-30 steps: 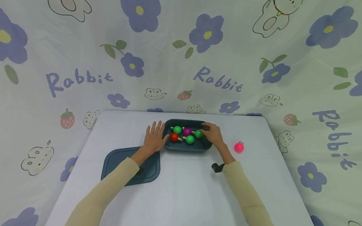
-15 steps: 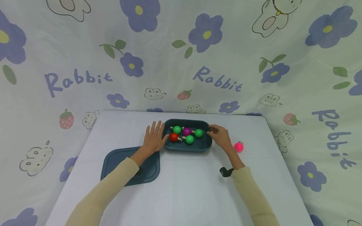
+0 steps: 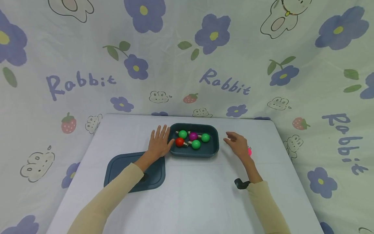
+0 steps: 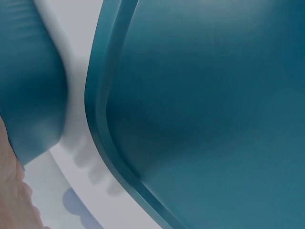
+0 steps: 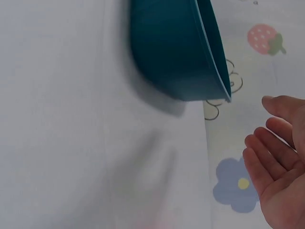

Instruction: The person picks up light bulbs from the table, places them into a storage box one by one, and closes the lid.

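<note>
Inside box (image 3: 194,155), three green bulbs (image 3: 196,144), red bulb (image 3: 179,142), purple bulb (image 3: 193,136)

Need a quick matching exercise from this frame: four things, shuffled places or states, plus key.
Things
1. red bulb
2. pink bulb
3. flat dark lid
4. left hand

Places or states
A. partly covered by the left sleeve in the head view
B. fingers spread, at the left end of the tray as the head camera sees it
C. on the white table, partly hidden behind the right hand
D. inside the tray

Pairs: 1-D, 2-C, 3-A, 4-B
</note>
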`<act>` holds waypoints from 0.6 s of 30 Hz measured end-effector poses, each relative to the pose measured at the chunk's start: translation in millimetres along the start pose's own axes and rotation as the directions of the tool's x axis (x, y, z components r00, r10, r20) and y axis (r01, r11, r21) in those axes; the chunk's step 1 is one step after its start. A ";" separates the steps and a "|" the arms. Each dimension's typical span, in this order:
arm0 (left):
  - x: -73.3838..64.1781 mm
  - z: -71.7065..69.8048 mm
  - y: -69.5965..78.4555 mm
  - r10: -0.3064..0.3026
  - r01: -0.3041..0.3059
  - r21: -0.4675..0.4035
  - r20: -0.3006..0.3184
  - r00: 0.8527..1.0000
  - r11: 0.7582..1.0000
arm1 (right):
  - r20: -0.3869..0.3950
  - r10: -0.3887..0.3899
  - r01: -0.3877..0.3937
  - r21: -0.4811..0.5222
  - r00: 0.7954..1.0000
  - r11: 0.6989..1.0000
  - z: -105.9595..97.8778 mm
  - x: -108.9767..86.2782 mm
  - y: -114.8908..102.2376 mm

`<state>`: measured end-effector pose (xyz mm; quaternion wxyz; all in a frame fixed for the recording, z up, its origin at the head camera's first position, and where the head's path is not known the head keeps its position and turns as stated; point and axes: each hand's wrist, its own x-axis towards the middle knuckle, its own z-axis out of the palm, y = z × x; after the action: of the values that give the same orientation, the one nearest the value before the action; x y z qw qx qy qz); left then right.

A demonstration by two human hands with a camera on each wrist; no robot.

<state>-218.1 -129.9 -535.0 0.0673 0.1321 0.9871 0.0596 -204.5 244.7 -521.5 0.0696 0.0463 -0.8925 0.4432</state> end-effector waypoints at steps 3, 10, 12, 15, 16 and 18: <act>-0.3 0.0 0.2 0.000 0.000 0.003 -0.007 1.000 1.000 | -0.023 0.002 -0.003 -0.005 1.000 1.000 -9.1 -6.5 2.5; -0.1 1.2 -0.7 0.002 -0.002 -0.003 -0.010 1.000 1.000 | -0.076 0.061 -0.063 -0.025 0.995 0.998 -25.9 -18.5 15.3; -0.3 1.6 -0.8 0.002 -0.002 -0.011 -0.009 1.000 1.000 | -0.085 0.086 -0.088 -0.027 0.993 0.996 -30.1 -21.4 18.8; 0.1 2.3 -1.1 0.001 -0.001 -0.020 -0.007 1.000 1.000 | -0.098 0.126 -0.129 -0.024 0.987 0.991 -36.1 -25.8 23.8; 0.3 2.5 -1.3 0.000 0.000 -0.021 -0.007 1.000 1.000 | -0.103 0.140 -0.143 -0.022 0.985 0.989 -37.8 -27.2 25.9; 0.6 2.7 -1.4 -0.001 0.001 -0.020 -0.004 1.000 1.000 | -0.111 0.170 -0.173 -0.022 0.979 0.985 -40.8 -29.9 30.7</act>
<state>-218.7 -130.9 -537.9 0.0669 0.1309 0.9867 0.0699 -176.0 296.4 -526.3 0.0804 -0.0563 -0.8949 0.4353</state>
